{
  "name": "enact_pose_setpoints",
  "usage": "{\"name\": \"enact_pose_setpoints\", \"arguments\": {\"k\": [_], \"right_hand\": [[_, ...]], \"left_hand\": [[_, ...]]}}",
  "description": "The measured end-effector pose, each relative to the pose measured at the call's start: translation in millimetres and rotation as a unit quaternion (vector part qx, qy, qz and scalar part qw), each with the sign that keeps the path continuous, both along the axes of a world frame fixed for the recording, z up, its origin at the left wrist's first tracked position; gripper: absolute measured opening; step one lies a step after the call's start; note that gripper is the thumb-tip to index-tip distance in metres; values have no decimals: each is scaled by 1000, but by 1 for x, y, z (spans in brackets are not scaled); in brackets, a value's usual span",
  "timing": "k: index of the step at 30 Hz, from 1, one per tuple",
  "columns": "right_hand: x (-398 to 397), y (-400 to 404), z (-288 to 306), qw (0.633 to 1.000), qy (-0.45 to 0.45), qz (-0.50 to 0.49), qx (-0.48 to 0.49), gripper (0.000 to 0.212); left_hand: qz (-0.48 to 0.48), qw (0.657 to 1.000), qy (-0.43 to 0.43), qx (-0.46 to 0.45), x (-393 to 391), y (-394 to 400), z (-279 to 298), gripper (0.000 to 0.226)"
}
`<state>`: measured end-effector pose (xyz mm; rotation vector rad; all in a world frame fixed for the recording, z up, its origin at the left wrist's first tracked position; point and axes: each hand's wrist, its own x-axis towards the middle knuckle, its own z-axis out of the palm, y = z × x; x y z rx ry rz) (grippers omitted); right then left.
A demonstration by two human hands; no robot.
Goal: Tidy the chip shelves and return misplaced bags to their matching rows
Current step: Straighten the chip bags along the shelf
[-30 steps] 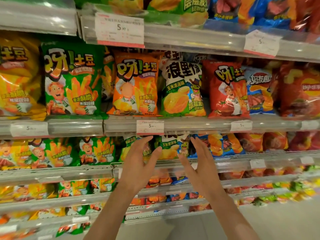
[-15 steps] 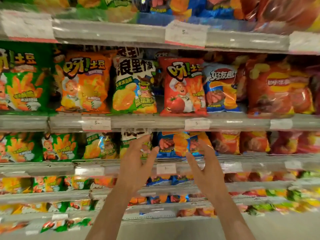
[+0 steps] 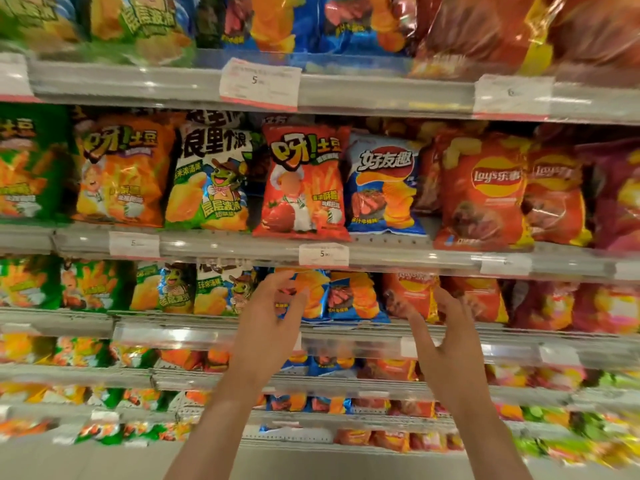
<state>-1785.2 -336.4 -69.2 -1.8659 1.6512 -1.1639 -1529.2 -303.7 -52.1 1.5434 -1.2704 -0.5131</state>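
Inspection, head cam, chip aisle. Both hands are up in front of the shelving, empty. My left hand (image 3: 268,327) has fingers spread and curled, nothing in it; right hand (image 3: 446,336) likewise splayed, palm turned inward, holding nothing. They face each other w/ a gap between, which I read as a pre-shape for taking a bag by both side edges.

Between and just behind the hands, on the shelf below the main row, stand the blue steak-flavour bags (image 3: 349,296). Left fingertips overlap the leftmost of these in view; cannot tell whether they touch it. Right fingertips sit in front of the red Lay's bags (image 3: 414,296) next along; contact also unclear.

Main row above: orange fries bag (image 3: 123,171), green-and-white wave-chip bag (image 3: 211,174), red tomato fries bag (image 3: 303,183), blue bag (image 3: 382,183), then red Lay's bag (image 3: 481,192). Bags stand upright, faces out, leaning on the clear front rail (image 3: 398,256) which keeps them from sliding off. Price tag (image 3: 323,254) clipped to that rail under the red fries bag.

Judgement: the wave-chip bag, sitting between two fries-brand bags, looks like a candidate misfit, since matching wave-chip bags (image 3: 221,292) fill the shelf below-left. No bag is picked yet. Edges of view blurred; lower shelves unreadable.
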Motion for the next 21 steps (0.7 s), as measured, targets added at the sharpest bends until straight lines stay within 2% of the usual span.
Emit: {"name": "enact_pose_setpoints", "arguments": {"k": [4,8,11,14,21], "right_hand": [[14,-22,13,987,101,-4,-126,53],[37,-48,27,958,178,21,-224,50],[56,-65,38,952,216,47,-211,51],[74,-82,52,948,237,78,-198,54],[114,-119,90,950,220,167,-148,69]], "left_hand": [[28,996,88,20,1,-19,-2,13],[9,978,192,78,2,-39,1,29],[9,942,311,123,4,-53,11,32],[-7,917,379,127,6,-66,9,38],[-16,912,392,115,8,-75,1,40]]}}
